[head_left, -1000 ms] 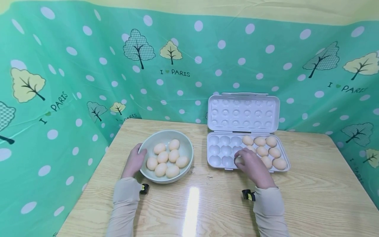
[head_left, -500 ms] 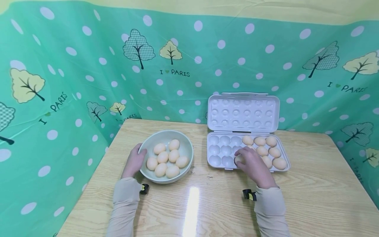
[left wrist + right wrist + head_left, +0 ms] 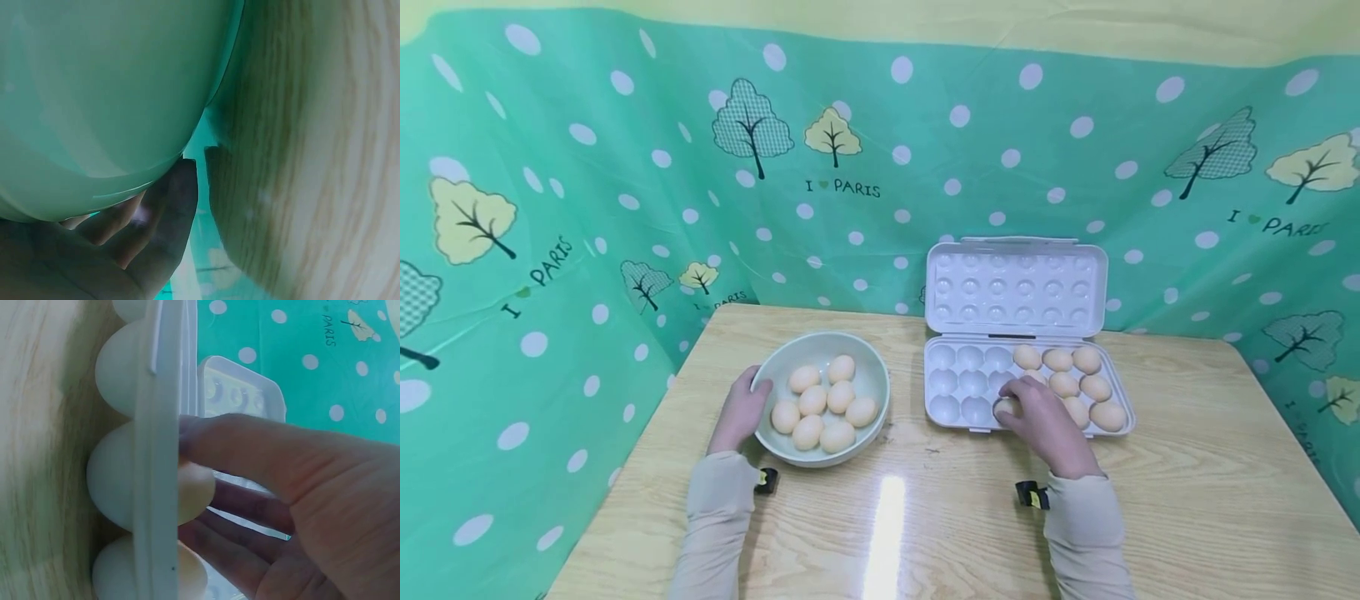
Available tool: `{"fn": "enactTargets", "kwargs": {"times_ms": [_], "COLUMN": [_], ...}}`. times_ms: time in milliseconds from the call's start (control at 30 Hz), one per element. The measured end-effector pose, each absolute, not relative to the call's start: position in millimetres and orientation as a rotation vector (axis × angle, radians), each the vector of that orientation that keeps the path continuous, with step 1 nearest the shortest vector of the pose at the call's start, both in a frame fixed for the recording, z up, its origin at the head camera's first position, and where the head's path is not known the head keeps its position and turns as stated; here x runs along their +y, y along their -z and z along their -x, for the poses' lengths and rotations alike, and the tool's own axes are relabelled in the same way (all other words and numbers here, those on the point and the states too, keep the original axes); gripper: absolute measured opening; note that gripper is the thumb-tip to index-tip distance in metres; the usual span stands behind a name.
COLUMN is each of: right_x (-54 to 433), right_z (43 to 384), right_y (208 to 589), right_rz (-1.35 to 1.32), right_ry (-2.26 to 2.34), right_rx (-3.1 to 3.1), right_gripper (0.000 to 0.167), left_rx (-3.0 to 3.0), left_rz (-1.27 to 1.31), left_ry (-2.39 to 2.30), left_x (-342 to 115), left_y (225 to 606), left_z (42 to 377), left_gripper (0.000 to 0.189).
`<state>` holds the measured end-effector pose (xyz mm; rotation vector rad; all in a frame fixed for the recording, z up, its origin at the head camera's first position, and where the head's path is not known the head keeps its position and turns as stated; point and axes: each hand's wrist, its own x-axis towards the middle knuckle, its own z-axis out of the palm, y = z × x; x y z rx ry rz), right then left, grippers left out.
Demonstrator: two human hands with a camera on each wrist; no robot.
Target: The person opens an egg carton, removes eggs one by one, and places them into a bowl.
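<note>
My left hand (image 3: 742,412) holds the pale green bowl (image 3: 763,435) by its left side, thumb over the rim. In the left wrist view its fingers (image 3: 167,231) lie along the outside of the bowl (image 3: 112,94). Several light brown eggs (image 3: 812,398) sit in the bowl. At the right, my right hand (image 3: 1047,421) pinches an egg (image 3: 1006,407) that sits in a front-row cup of the open white egg carton (image 3: 934,423). The right wrist view has the thumb against this egg (image 3: 195,494) at the carton's edge. Some cups behind the hand are hidden.
Eggs (image 3: 1096,387) fill the carton's right-hand cups; several cups (image 3: 972,382) at its left hold none. The carton's lid (image 3: 1017,283) stands up against the green patterned cloth (image 3: 850,242). Wooden table (image 3: 955,525) lies between the bowl and the carton.
The right hand has barely shifted at the egg in its cup. The left hand and the bowl stay in place; the head view has tilted very slightly.
</note>
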<state>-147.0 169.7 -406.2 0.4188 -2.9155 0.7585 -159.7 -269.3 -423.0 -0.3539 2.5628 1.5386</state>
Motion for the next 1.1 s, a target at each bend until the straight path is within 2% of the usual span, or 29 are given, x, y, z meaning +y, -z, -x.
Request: {"fn": "enactTargets", "kwargs": {"times_ms": [500,1100], "right_x": [166.2,174.1], "right_z": [143.1,140.5], "right_y": [401.0,396.1], "right_rz": [-0.34,-0.369], "right_ry": [-0.745,-0.822], "right_rx": [-2.985,-2.847], "right_gripper": [0.025,0.031], "left_rx": [2.558,2.562], "left_rz": [0.355,0.365], "left_ry": [-1.575,-1.564], "left_x": [-269.3,-268.1], "left_y": [425.4,423.6], "left_z": [160.6,160.7], "left_gripper": [0.049,0.051]}}
